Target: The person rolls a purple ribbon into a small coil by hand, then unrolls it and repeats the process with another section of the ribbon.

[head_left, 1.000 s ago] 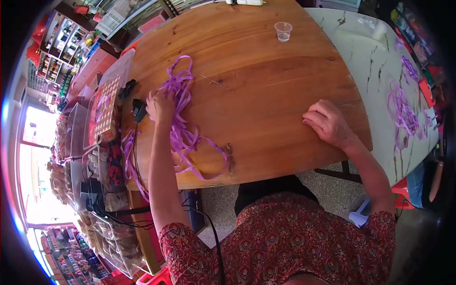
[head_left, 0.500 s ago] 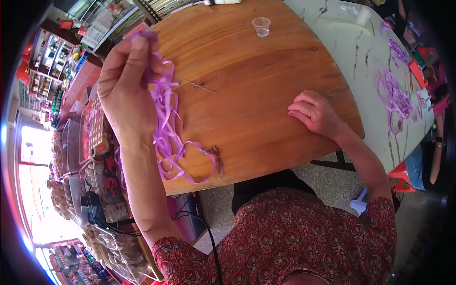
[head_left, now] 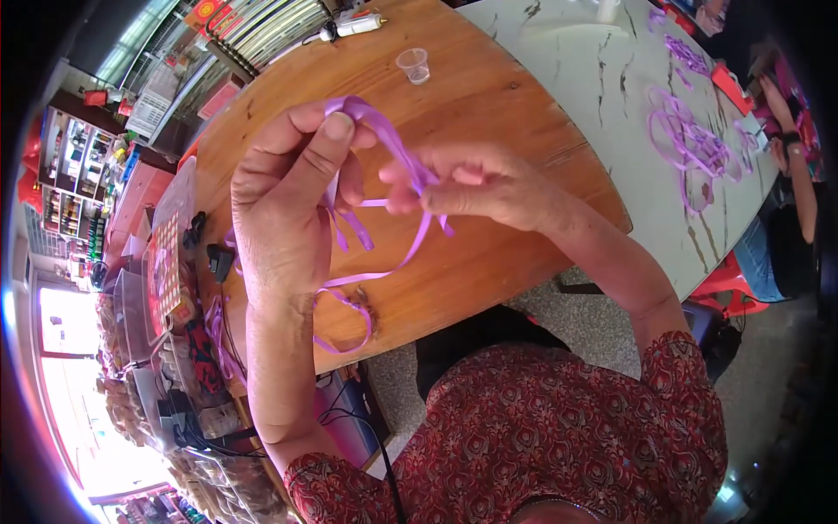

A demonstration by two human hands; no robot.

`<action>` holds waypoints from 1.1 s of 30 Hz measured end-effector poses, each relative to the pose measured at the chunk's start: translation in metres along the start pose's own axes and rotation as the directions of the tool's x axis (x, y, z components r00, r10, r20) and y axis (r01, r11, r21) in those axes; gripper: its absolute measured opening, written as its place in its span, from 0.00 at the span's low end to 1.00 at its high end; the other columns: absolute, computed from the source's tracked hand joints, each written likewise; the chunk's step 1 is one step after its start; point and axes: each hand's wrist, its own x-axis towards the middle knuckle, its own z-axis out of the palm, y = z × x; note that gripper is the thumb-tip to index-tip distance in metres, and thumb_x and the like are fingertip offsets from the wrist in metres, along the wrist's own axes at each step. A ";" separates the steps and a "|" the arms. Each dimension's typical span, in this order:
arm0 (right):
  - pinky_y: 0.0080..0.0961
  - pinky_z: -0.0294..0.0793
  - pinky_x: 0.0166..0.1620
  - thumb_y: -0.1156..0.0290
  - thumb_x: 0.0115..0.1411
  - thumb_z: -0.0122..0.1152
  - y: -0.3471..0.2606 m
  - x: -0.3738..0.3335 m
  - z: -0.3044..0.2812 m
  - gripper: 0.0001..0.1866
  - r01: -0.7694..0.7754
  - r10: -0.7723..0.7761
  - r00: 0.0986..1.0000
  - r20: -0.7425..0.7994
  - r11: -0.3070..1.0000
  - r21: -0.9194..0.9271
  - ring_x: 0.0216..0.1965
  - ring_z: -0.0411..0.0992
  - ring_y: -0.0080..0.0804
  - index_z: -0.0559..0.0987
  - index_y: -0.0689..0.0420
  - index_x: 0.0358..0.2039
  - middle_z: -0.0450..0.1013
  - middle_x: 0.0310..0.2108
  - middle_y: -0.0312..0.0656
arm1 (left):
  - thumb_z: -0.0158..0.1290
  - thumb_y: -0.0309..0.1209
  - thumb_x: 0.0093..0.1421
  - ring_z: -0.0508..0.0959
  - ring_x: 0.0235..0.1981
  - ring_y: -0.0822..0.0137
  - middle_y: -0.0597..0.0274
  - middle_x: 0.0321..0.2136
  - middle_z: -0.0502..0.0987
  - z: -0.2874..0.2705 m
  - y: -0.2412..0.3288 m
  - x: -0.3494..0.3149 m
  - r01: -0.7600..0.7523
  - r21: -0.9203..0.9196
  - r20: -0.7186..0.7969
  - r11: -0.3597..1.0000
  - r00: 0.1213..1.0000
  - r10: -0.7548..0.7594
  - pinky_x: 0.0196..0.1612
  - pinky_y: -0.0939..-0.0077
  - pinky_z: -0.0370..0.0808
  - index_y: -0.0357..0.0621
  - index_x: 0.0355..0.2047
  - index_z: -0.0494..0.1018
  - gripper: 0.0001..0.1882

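My left hand [head_left: 292, 188] is raised over the wooden table, its thumb and fingers pinching a looped purple ribbon [head_left: 388, 135]. From that pinch the ribbon slants down to my right hand [head_left: 467, 183], whose thumb and fingertips are closed on it. Short ribbon ends dangle below both hands. A longer strand [head_left: 410, 253] droops from between them and curls onto the table near its front edge. The left hand and wrist cover part of the ribbon behind them.
On the wooden table [head_left: 489, 118] stand a clear plastic cup [head_left: 414, 65] and, at the far edge, a white glue gun [head_left: 358, 24]. A white marbled table [head_left: 594, 61] on the right bears more purple ribbon [head_left: 698, 148]. Another person's arm [head_left: 790, 148] is at far right.
My right hand has risen from the table and moved left to grip the ribbon. My left hand has shifted right and lower, bringing the ribbon in front of me.
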 end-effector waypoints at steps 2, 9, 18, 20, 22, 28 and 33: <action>0.21 0.70 0.42 0.69 0.61 0.55 0.010 -0.003 0.003 0.20 -0.019 0.019 1.000 0.003 0.998 0.051 0.43 0.72 0.26 0.70 0.62 0.52 0.75 0.39 0.40 | 0.52 0.26 0.60 0.70 0.18 0.78 0.60 0.27 0.79 -0.006 -0.002 -0.001 0.001 0.018 -0.032 1.000 0.999 0.000 0.22 0.88 0.65 0.38 0.36 0.75 0.06; 0.16 0.70 0.36 0.70 0.62 0.55 0.027 -0.011 -0.014 0.13 0.075 -0.068 0.970 -0.235 0.997 0.020 0.36 0.71 0.19 0.77 0.62 0.44 0.75 0.32 0.37 | 0.52 0.23 0.60 0.69 0.19 0.81 0.64 0.26 0.77 -0.045 -0.020 -0.009 -0.026 0.354 -0.130 0.935 0.988 0.077 0.23 0.88 0.65 0.38 0.35 0.76 0.05; 0.15 0.74 0.33 0.73 0.61 0.54 0.032 -0.003 -0.025 0.09 0.187 -0.355 0.917 -0.182 0.786 -0.589 0.30 0.74 0.21 0.79 0.61 0.40 0.76 0.30 0.38 | 0.51 0.21 0.58 0.70 0.22 0.79 0.65 0.23 0.73 -0.100 -0.023 -0.032 -0.157 0.905 0.050 0.395 0.962 0.268 0.24 0.85 0.67 0.37 0.37 0.77 0.08; 0.15 0.74 0.33 0.73 0.61 0.55 0.035 -0.001 -0.025 0.09 0.264 -0.453 0.886 -0.103 0.673 -0.691 0.29 0.75 0.21 0.79 0.62 0.38 0.77 0.30 0.38 | 0.52 0.20 0.58 0.70 0.22 0.78 0.64 0.23 0.73 -0.104 -0.020 -0.035 -0.123 0.913 0.023 0.388 0.967 0.254 0.25 0.84 0.67 0.37 0.36 0.77 0.07; 0.17 0.75 0.34 0.72 0.61 0.55 0.033 -0.001 -0.021 0.08 0.123 -0.273 0.929 -0.248 0.863 -0.489 0.31 0.75 0.22 0.79 0.62 0.37 0.77 0.31 0.38 | 0.52 0.20 0.57 0.71 0.21 0.77 0.63 0.23 0.74 -0.111 -0.017 -0.041 -0.083 0.923 -0.011 0.376 0.970 0.241 0.25 0.83 0.68 0.37 0.36 0.77 0.07; 0.17 0.72 0.34 0.69 0.63 0.52 0.039 -0.002 -0.038 0.11 0.036 -0.067 0.907 -0.415 0.996 -0.081 0.29 0.72 0.21 0.78 0.63 0.37 0.75 0.28 0.39 | 0.53 0.20 0.56 0.75 0.25 0.66 0.56 0.24 0.75 -0.168 -0.021 -0.049 -0.112 0.978 0.055 0.173 0.951 0.304 0.30 0.76 0.71 0.36 0.32 0.76 0.04; 0.16 0.68 0.30 0.67 0.64 0.51 0.051 -0.003 -0.046 0.12 0.026 0.127 0.926 -0.355 0.919 0.395 0.25 0.68 0.20 0.77 0.63 0.38 0.72 0.27 0.36 | 0.53 0.28 0.59 0.71 0.20 0.75 0.62 0.20 0.74 -0.266 -0.017 -0.066 0.234 0.953 -0.286 0.192 0.901 0.327 0.23 0.79 0.68 0.37 0.35 0.76 0.08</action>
